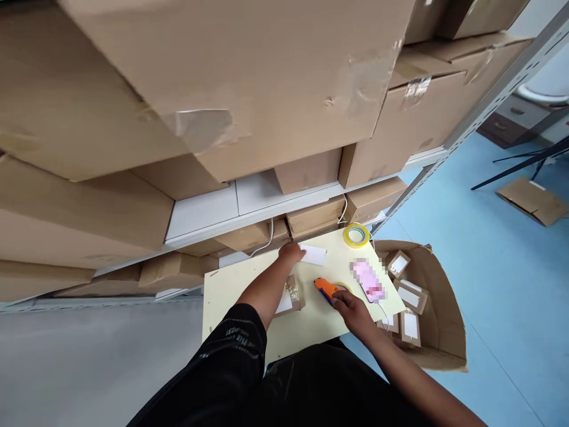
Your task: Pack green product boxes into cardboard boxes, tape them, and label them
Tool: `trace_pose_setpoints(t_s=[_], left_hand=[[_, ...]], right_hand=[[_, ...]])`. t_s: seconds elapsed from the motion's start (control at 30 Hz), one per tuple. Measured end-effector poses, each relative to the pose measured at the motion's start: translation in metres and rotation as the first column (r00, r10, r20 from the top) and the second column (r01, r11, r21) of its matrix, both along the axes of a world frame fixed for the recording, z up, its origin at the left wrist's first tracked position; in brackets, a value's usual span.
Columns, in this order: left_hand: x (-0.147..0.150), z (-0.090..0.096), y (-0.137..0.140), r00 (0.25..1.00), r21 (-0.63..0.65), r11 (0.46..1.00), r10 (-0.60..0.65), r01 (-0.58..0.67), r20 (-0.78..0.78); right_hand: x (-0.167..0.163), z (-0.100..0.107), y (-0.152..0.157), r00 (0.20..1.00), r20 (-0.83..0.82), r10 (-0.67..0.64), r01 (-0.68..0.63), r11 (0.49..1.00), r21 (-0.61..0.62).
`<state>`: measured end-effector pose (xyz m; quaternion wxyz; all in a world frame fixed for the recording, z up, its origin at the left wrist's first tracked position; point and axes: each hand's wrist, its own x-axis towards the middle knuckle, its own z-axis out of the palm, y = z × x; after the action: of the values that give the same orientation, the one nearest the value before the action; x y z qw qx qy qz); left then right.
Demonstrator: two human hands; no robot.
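My left hand reaches to the far side of the small cream table, its thumb and fingers closed on the near end of a white paper label. In my right hand is an orange tape dispenser with blue at its edge. Part of a tape roll shows behind it. A small cardboard box with clear tape and a white label lies on the table, partly hidden by my left forearm.
A yellow tape roll and a blurred pink phone lie on the table's right side. A large carton beside it holds several small labelled boxes. Shelves stacked with cardboard boxes rise in front. A flattened carton lies on the blue floor.
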<state>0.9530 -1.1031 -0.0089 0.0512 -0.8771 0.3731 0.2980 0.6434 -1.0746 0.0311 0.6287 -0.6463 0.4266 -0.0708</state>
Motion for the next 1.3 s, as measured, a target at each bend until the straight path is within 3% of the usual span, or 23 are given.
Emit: trace_pose_setpoints(t_s=[0.2, 0.43, 0.9, 1.0, 1.13, 1.3], left_hand=[[0.000, -0.026, -0.003, 1.000, 0.017, 1.000, 0.011, -0.011, 0.010], [0.006, -0.033, 0.001, 1.000, 0.010, 1.000, 0.029, -0.029, -0.010], [-0.010, 0.004, 0.020, 0.989, -0.172, 0.974, -0.142, 0.147, 0.039], [-0.025, 0.015, 0.021, 0.970, -0.227, 0.943, -0.239, 0.243, 0.043], [-0.056, 0.027, 0.017, 0.913, -0.314, 0.861, -0.403, 0.400, 0.059], [-0.093, 0.031, 0.009, 0.879, -0.336, 0.827, -0.476, 0.451, 0.011]], right_hand=[[-0.009, 0.003, -0.023, 0.998, 0.052, -0.041, 0.037, 0.996, 0.083], [-0.010, -0.014, -0.040, 0.998, 0.026, -0.061, 0.057, 0.991, 0.120], [-0.001, -0.028, -0.049, 0.998, -0.056, -0.018, 0.026, 0.990, 0.137], [0.003, -0.034, -0.059, 0.994, -0.092, -0.051, 0.062, 0.991, 0.120], [0.023, -0.036, -0.077, 0.985, -0.082, -0.149, 0.158, 0.979, 0.125], [0.056, -0.034, -0.089, 0.978, -0.054, -0.203, 0.208, 0.971, 0.117]])
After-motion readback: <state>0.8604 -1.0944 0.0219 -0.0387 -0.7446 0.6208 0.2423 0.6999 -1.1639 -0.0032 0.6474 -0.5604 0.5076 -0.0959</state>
